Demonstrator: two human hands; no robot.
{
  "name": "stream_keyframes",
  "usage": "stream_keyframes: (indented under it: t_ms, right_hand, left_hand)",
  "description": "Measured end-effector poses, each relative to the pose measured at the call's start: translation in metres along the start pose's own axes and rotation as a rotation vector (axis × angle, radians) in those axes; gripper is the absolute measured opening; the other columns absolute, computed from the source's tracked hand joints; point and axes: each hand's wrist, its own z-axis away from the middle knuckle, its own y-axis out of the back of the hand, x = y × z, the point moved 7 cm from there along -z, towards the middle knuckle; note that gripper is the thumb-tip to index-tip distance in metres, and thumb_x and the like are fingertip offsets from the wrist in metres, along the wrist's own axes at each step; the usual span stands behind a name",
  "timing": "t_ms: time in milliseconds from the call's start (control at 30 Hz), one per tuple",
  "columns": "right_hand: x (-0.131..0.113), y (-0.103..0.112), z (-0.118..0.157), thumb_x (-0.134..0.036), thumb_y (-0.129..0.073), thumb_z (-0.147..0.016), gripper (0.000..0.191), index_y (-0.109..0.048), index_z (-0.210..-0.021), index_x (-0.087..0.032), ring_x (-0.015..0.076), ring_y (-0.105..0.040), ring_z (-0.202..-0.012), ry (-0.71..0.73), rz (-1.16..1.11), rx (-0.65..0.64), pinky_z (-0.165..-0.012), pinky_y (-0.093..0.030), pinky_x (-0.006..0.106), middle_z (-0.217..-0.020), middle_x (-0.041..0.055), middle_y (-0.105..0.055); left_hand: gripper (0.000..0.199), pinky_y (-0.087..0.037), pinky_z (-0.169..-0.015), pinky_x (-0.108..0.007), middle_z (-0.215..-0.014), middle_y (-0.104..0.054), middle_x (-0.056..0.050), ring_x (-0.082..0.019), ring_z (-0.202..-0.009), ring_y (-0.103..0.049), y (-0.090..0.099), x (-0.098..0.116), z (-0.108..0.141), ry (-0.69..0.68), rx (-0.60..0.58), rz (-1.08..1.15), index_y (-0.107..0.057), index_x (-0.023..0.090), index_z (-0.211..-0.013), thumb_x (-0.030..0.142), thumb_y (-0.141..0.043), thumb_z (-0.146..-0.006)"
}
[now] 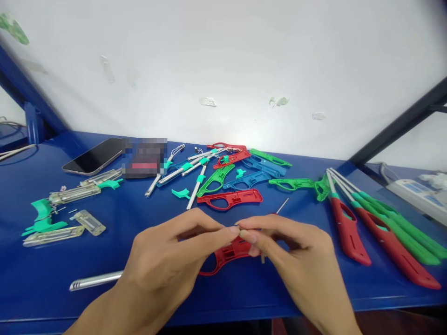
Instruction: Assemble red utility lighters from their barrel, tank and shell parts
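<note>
My left hand [171,256] and my right hand [293,251] meet fingertip to fingertip, both pinched closed. Whatever lies between the fingertips is too small and hidden to name. Just beneath them on the table is a red lighter handle half [232,251], its hollow inside facing up and partly covered by my fingers. A thin metal rod [282,205] sticks out behind my right hand; its other end is hidden. A silver lighter tube [96,280] lies left of my left wrist, partly covered by it. Another red handle half [232,199] rests beyond the fingertips.
Assembled lighters [349,232] in red and green lie at right. Green handle halves [218,179], blue ones [249,180] and silver tubes [195,190] sit behind. Clear fuel tanks [91,222], teal triggers [45,223] and a phone [94,156] are left. A power strip [419,197] lies far right.
</note>
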Motion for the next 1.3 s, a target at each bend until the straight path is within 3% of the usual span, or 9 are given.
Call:
stream_keyframes:
  t_ms: [233,467,733,967,1100,1300]
  right_hand:
    - [0.002,-0.004,0.002,-0.019,-0.088,-0.081,0.017,-0.091,-0.082,-0.036,0.0054,-0.069,-0.05,-0.082,-0.071,-0.042,-0.054,-0.054,0.004,-0.058,-0.0079,-0.077]
    - [0.006,-0.003,0.0,-0.023,-0.088,-0.08,0.014,-0.091,-0.083,-0.036,0.0069,-0.069,-0.052,-0.131,-0.049,-0.047,-0.054,-0.054,0.007,-0.064,-0.0057,-0.08]
    - [0.011,-0.006,0.001,-0.028,-0.086,-0.085,0.006,-0.089,-0.081,-0.031,0.0082,-0.068,-0.055,-0.184,0.0,-0.141,-0.055,-0.054,0.009,-0.065,-0.0052,-0.079]
    - [0.005,-0.005,0.004,-0.024,-0.084,-0.089,0.01,-0.087,-0.082,-0.031,0.0066,-0.069,-0.057,-0.037,0.089,-0.094,-0.058,-0.053,0.01,-0.07,-0.0082,-0.081]
    - [0.001,-0.005,0.004,-0.022,-0.083,-0.09,0.01,-0.087,-0.084,-0.03,0.0079,-0.069,-0.058,0.036,0.133,-0.082,-0.059,-0.055,0.013,-0.074,-0.0077,-0.083]
    - [0.006,-0.009,0.003,-0.026,-0.082,-0.092,0.009,-0.089,-0.088,-0.029,0.0086,-0.066,-0.051,-0.063,0.076,-0.182,-0.055,-0.055,0.015,-0.069,-0.0061,-0.079]
  left_hand:
    - [0.031,-0.058,-0.071,-0.005,-0.099,-0.08,0.002,-0.002,-0.075,-0.074,-0.001,-0.001,0.003,0.014,-0.008,0.046,-0.08,0.02,-0.111,0.0,-0.057,-0.103]
    - [0.032,-0.057,-0.072,-0.003,-0.1,-0.08,0.002,-0.001,-0.076,-0.074,0.0,0.0,0.003,0.001,0.007,0.045,-0.08,0.02,-0.11,-0.001,-0.058,-0.102]
    - [0.028,-0.056,-0.074,-0.001,-0.099,-0.081,0.004,0.0,-0.076,-0.075,0.001,0.0,0.001,0.012,0.007,0.036,-0.08,0.021,-0.106,0.004,-0.058,-0.106]
    - [0.016,-0.054,-0.086,0.001,-0.095,-0.08,0.006,0.001,-0.079,-0.075,0.002,0.001,-0.003,-0.004,0.074,0.013,-0.078,0.02,-0.101,0.011,-0.066,-0.107]
    - [0.019,-0.057,-0.081,-0.001,-0.095,-0.081,0.004,-0.001,-0.077,-0.075,0.002,0.0,-0.003,-0.01,0.061,-0.002,-0.078,0.02,-0.101,0.009,-0.063,-0.107]
    - [0.026,-0.06,-0.068,-0.005,-0.098,-0.082,0.002,-0.003,-0.072,-0.076,0.001,0.0,0.0,0.018,0.007,0.022,-0.078,0.021,-0.103,0.005,-0.058,-0.106]
